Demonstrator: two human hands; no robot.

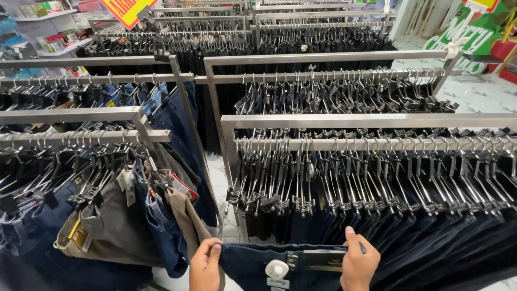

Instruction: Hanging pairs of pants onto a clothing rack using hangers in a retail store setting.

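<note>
I hold a pair of dark navy trousers [253,264] flat by the waistband at the bottom of the view. My left hand [205,265] grips the left end of the waistband. My right hand [358,262] pinches the right end, thumb up, over a dark card label [323,260]. A white round security tag [277,269] sits on the waistband between my hands. Just beyond my hands hang dark trousers [409,226] on metal clip hangers.
A steel rack [371,120] with a rail full of clip hangers stands ahead. At left another rack [70,115] carries jeans, grey and tan trousers. More racks fill the back, with shelves at far left and white tiled floor [479,94] at right.
</note>
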